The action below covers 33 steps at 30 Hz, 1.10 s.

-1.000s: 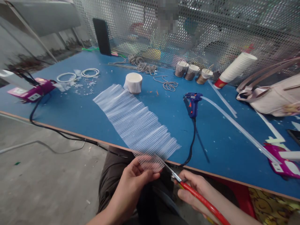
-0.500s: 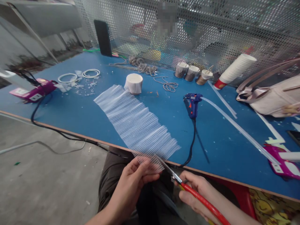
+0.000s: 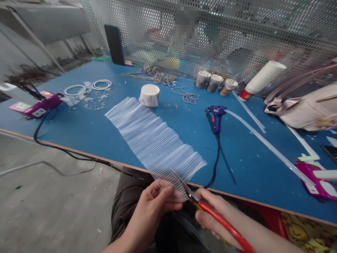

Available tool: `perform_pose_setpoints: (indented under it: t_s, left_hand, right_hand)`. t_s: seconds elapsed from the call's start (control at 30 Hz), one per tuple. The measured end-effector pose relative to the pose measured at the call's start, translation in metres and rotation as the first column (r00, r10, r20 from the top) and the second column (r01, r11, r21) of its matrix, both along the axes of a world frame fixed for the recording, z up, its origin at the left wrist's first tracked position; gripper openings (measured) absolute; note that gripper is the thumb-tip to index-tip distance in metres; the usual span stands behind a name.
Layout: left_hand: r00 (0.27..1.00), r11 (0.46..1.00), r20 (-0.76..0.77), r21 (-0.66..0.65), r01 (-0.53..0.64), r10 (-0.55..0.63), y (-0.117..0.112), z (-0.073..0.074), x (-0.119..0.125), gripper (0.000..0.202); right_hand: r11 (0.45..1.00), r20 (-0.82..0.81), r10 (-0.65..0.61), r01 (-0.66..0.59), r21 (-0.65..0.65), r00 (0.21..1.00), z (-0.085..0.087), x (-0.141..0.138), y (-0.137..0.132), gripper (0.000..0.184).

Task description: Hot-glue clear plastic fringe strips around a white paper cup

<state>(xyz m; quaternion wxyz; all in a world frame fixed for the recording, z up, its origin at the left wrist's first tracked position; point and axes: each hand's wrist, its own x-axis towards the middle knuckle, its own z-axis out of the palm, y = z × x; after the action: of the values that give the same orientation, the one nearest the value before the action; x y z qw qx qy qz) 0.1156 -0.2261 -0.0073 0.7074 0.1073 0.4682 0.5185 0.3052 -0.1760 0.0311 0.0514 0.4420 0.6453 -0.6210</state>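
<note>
A long strip of white pleated sheer fabric [image 3: 158, 137] lies slantwise on the blue table, its near end hanging over the front edge. My left hand [image 3: 155, 203] pinches that near end between thumb and fingers. In my right hand [image 3: 210, 212] are scissors [image 3: 218, 219] with red and yellow handles. Their blades lie over the fabric's near end, pointing up and left; whether they are parted is hard to see. Beyond the strip stands a small cup [image 3: 150, 96] covered in white pleated material. A blue glue gun [image 3: 216, 116] rests to the right of the fabric.
Cord coils [image 3: 159, 75], small wrapped cups [image 3: 214, 82] and stacked paper cups [image 3: 263, 80] line the back. White rings [image 3: 101, 84] and scraps lie left. Purple devices [image 3: 39, 105] stand at both sides. A pale bag [image 3: 310, 109] is at right. Black cable [image 3: 79, 155] crosses the front edge.
The scissors and my right hand have shifted slightly left and up, with the blades further over the fabric. My left hand has moved a little right, still holding the fabric's end.
</note>
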Motion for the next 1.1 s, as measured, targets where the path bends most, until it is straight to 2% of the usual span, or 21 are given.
perform_pose_setpoints:
  t_s: [0.13,0.27,0.5,0.6,0.77,1.0,1.1]
  left_hand:
    - [1.000,1.000,0.005,-0.001,0.011,-0.011,0.001,0.000,0.001,0.024]
    - [1.000,1.000,0.014,-0.004,0.013,-0.013,0.001,0.002,0.001,0.025]
    - [1.000,1.000,0.011,-0.016,0.019,-0.019,0.001,0.002,0.002,0.028]
    - [1.000,1.000,0.009,-0.015,0.021,-0.021,0.001,0.002,0.002,0.026]
    - [1.000,1.000,0.014,-0.010,0.025,-0.025,-0.001,0.000,0.002,0.023]
    - [0.999,1.000,0.036,-0.011,0.026,-0.025,-0.001,0.000,0.002,0.025]
    - [0.999,1.000,0.035,-0.013,0.026,-0.026,-0.001,0.003,0.002,0.025]
  right_hand:
    - [1.000,-0.010,0.000,-0.001,-0.021,1.000,0.003,-0.002,0.001,0.027]
    - [0.999,0.024,-0.032,0.031,0.021,0.999,0.005,-0.006,0.000,0.029]
    - [0.994,-0.003,-0.103,0.103,-0.046,0.995,-0.001,-0.006,-0.006,0.053]
    - [0.990,-0.014,-0.127,0.125,-0.070,0.992,-0.004,-0.006,-0.007,0.058]
    - [0.989,0.019,-0.135,0.136,-0.058,0.991,-0.006,-0.006,-0.006,0.053]
    - [0.985,0.119,-0.172,0.174,-0.013,0.978,0.001,-0.009,-0.008,0.038]
    - [0.985,0.099,-0.156,0.163,-0.060,0.983,0.003,-0.008,-0.008,0.039]
